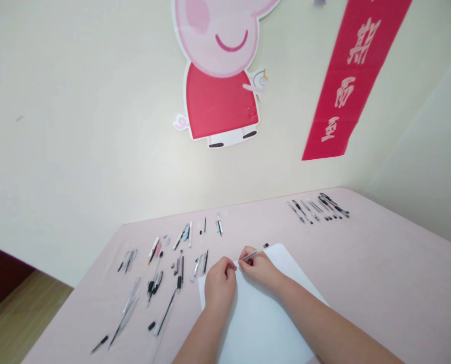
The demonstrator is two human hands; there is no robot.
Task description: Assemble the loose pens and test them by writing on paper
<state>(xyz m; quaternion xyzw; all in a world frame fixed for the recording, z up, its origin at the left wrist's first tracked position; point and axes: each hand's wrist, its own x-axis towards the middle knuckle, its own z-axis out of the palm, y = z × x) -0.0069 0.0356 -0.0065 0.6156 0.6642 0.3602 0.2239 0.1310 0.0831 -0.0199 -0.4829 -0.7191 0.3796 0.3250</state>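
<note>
Both my hands are over a white sheet of paper [263, 323] on the pink tabletop. A slim greyish, see-through pen tube [250, 255] sits between the thumb and fingers of my right hand [259, 266], slanting up to the right. My left hand [220, 283] is close beside it, its fingers curled and thumb pressed in; whatever they hold, if anything, is hidden. The two hands' fingertips nearly meet near the paper's far edge. Just beyond my right hand lies a small black cap [266, 245].
Left of the paper lie several pen parts: clear barrels [128, 311], a black-gripped pen [179, 275], refills [167, 311] and loose caps [151, 326]. A row of black pens [326, 205] lies at the far right. Behind stands a wall with a pig cutout [221, 103] and a red banner [339, 108].
</note>
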